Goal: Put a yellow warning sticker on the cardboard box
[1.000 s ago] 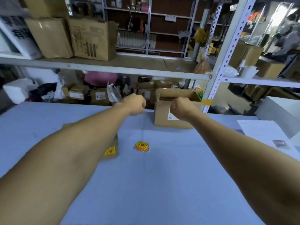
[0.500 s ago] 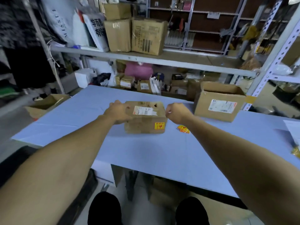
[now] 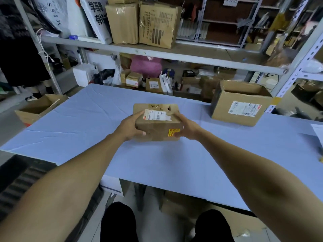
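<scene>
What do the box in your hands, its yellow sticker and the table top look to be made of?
Small box: brown corrugated cardboard, matte and worn, with a torn hole on top. Yellow sticker: probably glossy printed paper or film; too small to tell. Table top: pale blue cloth or thin sheet, judging by its creases.

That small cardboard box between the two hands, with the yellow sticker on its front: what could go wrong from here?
1. The right hand has fingers over the edge of the yellow sticker, so it might rub or peel it.
2. The small box is held only by its sides, with the left hand opposite, and looks dented on top; a tight squeeze could crush it more.
3. The open box stands close to the right and could get bumped.
</scene>
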`<state>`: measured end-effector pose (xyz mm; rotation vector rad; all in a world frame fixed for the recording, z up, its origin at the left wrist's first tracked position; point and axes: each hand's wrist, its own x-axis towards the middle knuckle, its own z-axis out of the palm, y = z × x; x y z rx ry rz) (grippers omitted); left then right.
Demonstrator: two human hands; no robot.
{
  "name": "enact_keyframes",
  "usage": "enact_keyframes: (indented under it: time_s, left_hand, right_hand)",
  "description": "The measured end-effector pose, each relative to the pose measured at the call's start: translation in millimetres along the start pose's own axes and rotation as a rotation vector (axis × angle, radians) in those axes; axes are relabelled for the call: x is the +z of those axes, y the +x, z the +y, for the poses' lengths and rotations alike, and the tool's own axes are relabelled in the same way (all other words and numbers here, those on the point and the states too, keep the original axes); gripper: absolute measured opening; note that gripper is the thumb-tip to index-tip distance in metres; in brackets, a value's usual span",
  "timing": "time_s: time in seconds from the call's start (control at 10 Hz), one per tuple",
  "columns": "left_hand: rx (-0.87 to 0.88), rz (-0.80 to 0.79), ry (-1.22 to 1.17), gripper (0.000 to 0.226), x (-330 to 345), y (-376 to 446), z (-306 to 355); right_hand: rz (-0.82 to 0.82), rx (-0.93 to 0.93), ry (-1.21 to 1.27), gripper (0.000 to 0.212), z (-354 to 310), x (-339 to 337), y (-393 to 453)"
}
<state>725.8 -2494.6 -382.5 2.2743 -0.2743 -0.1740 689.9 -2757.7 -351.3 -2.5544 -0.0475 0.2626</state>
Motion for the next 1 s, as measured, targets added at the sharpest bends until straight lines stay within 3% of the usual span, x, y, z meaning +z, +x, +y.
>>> enact_keyframes:
  time_s: [0.2, 0.4, 0.7, 1.0]
  left_hand:
    - [0.052, -0.058, -0.025, 0.092, -5, 18, -7]
    - [0.082, -0.088, -0.006, 0.091, 3, 13, -2]
    - [0.115, -0.042, 0.304, 0.088, 12, -54, 10]
    - [0.055, -0.119, 0.596, 0.053, 14, -127, 26]
  right_hand:
    - [0.185, 0.05, 0.123, 0.076, 0, 16, -8]
    - [0.261, 0.098, 0.073, 0.072, 8, 21, -27]
    - [0.264, 0.146, -0.072, 0.066, 11, 17, -95]
    - [0.27, 0.201, -0.24, 0.049, 24, 9, -187]
